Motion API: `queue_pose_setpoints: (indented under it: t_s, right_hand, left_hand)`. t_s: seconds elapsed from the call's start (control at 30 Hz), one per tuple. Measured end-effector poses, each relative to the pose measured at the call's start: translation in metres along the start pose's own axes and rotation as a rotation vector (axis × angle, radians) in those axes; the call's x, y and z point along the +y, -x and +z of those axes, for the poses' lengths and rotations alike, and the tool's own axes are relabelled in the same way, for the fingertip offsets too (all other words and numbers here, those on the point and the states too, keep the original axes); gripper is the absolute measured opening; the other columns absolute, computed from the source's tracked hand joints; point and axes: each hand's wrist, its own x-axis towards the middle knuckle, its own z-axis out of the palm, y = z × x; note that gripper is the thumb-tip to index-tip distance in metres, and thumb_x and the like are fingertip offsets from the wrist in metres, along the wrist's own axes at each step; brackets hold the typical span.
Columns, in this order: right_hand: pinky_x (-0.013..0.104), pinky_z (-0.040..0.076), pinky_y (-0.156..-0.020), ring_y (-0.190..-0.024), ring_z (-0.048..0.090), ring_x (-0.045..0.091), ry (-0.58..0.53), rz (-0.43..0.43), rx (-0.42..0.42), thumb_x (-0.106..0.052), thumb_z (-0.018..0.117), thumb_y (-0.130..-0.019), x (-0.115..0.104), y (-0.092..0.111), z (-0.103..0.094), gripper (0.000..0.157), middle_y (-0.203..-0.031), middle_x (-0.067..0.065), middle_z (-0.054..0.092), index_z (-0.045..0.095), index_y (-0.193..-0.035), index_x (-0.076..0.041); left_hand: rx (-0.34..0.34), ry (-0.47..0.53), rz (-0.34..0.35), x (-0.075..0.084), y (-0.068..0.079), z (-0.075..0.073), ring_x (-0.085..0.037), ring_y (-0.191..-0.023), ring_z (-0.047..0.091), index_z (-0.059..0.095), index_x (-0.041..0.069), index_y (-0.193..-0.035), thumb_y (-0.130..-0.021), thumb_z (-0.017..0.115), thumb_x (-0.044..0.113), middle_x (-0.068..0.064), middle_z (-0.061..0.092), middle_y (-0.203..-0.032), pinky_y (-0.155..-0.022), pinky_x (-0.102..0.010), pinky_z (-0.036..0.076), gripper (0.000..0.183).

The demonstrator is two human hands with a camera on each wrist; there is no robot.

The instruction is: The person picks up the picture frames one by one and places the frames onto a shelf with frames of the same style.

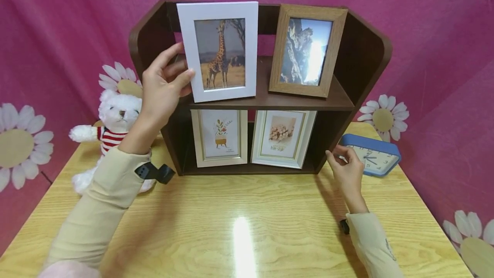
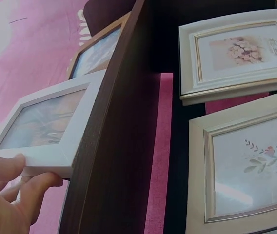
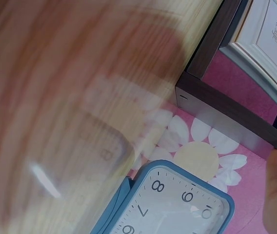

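Note:
My left hand (image 1: 164, 83) pinches the left edge of a white picture frame (image 1: 252, 55) with a giraffe photo, thumb in front and fingers behind. The frame stands on the upper level of a dark brown shelf (image 1: 270, 105). In the left wrist view the thumb and fingers close on the frame's corner (image 2: 55, 163). My right hand (image 1: 349, 170) is at the shelf's lower right side, in front of a blue clock (image 1: 393, 151). In the right wrist view its extended fingers (image 3: 275, 178) meet the shelf's side; the left part of that view is blurred.
A wooden picture frame (image 1: 275, 72) stands on the upper right. Below are a gold-edged frame (image 1: 197, 140) with a plant print and a cream frame (image 1: 256, 140) with a flower print. A white teddy bear (image 1: 115, 110) sits left on the wooden table (image 1: 200, 218), before a pink curtain (image 1: 77, 16).

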Motion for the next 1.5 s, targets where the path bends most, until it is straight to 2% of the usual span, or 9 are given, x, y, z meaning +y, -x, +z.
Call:
queue_pose_setpoints:
  t_s: [0.17, 0.4, 0.67, 0.87, 1.0, 1.5]
  right_hand:
    - [0.005, 0.049, -0.07, -0.076, 0.057, -0.008, 0.001, -0.003, 0.0, 0.011, 0.066, -0.081, 0.0, 0.001, 0.0, 0.02, -0.08, -0.014, 0.056, 0.058, -0.097, 0.02]
    - [0.005, 0.049, -0.071, -0.076, 0.057, -0.008, 0.005, -0.01, 0.0, 0.011, 0.067, -0.081, 0.001, 0.001, 0.0, 0.02, -0.08, -0.013, 0.056, 0.058, -0.097, 0.019]
    - [0.006, 0.049, -0.071, -0.077, 0.058, -0.007, -0.008, -0.018, 0.004, 0.011, 0.066, -0.081, 0.001, -0.001, -0.001, 0.021, -0.081, -0.014, 0.057, 0.058, -0.097, 0.02]
    - [0.005, 0.049, -0.071, -0.077, 0.057, -0.009, -0.006, -0.016, 0.004, 0.011, 0.066, -0.081, 0.001, -0.001, 0.0, 0.021, -0.081, -0.015, 0.057, 0.058, -0.099, 0.019]
    - [0.005, 0.049, -0.071, -0.077, 0.057, -0.009, -0.007, -0.011, 0.001, 0.011, 0.066, -0.081, 0.001, 0.0, 0.0, 0.021, -0.081, -0.015, 0.057, 0.058, -0.099, 0.02]
    - [0.005, 0.049, -0.072, -0.077, 0.057, -0.008, -0.025, 0.016, 0.002, 0.011, 0.066, -0.081, 0.0, 0.0, 0.001, 0.021, -0.081, -0.016, 0.057, 0.058, -0.099, 0.02]
  left_hand:
    - [-0.001, -0.067, 0.006, -0.001, -0.008, 0.004, -0.005, -0.083, 0.063, 0.05, 0.009, -0.137, -0.09, 0.06, -0.002, -0.013, 0.066, -0.112, -0.064, -0.017, 0.056, 0.05]
    - [0.006, -0.096, 0.014, -0.002, -0.015, 0.003, -0.005, -0.08, 0.063, 0.051, 0.009, -0.136, -0.089, 0.061, -0.003, -0.005, 0.068, -0.103, -0.061, -0.017, 0.056, 0.05]
    - [0.008, -0.164, -0.012, -0.003, -0.022, 0.002, -0.006, -0.082, 0.064, 0.052, 0.011, -0.136, -0.087, 0.064, -0.002, -0.016, 0.067, -0.113, -0.06, -0.016, 0.055, 0.052]
    - [-0.016, -0.249, -0.002, -0.005, -0.028, 0.002, -0.01, -0.09, 0.064, 0.05, 0.012, -0.139, -0.09, 0.061, -0.001, -0.02, 0.064, -0.118, -0.068, -0.021, 0.057, 0.052]
    - [-0.025, -0.28, -0.021, -0.006, -0.03, 0.002, -0.012, -0.093, 0.064, 0.048, 0.012, -0.14, -0.091, 0.059, 0.0, -0.019, 0.063, -0.12, -0.072, -0.025, 0.058, 0.052]
    - [-0.077, -0.299, -0.077, -0.006, -0.038, 0.002, -0.021, -0.101, 0.063, 0.043, 0.01, -0.143, -0.093, 0.055, -0.001, -0.019, 0.06, -0.125, -0.081, -0.032, 0.056, 0.052]
